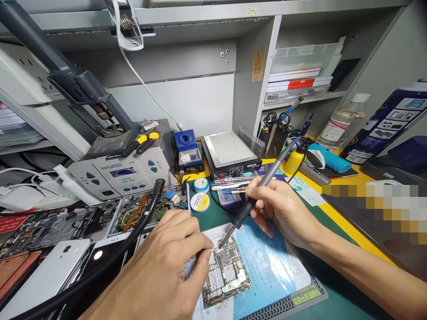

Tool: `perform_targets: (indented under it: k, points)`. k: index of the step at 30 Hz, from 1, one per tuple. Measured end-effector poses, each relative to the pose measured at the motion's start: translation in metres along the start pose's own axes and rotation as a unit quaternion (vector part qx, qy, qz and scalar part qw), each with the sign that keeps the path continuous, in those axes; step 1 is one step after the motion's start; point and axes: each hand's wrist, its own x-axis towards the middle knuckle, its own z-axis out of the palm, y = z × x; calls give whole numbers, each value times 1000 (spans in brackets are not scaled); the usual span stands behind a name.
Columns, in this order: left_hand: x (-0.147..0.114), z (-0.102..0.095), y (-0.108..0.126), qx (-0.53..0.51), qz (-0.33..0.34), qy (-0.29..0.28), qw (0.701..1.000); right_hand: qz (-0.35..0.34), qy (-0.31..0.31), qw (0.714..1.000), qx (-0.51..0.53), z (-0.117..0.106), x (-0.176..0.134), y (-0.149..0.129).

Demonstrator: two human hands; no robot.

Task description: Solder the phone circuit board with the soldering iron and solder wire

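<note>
A phone circuit board point(227, 266) lies on a white and blue sheet point(267, 266) in front of me. My right hand point(278, 204) is closed around the grip of a soldering iron point(245, 213), held like a pen and slanting down to the left. Its tip meets the upper edge of the board, or hovers just over it; I cannot tell which. At the board's upper left edge, thumb and forefinger of my left hand point(173, 262) are pinched together. The undersides of those fingers are hidden.
A thick black hose point(140, 226) crosses from lower left to the rework station point(123, 173). Behind the sheet stand two small round tins point(200, 202), a hot plate point(231, 155) and a blue soldering-iron stand point(187, 151). Phones point(50, 275) and loose boards crowd the left; a bottle point(343, 122) stands right.
</note>
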Motion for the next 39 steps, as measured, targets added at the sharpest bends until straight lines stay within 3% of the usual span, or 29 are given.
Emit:
perform_targets:
  k: [39]
  points:
    - [-2,-3,-2,17,-4,-33,999,-14,4,999,-47,5,-5,-2]
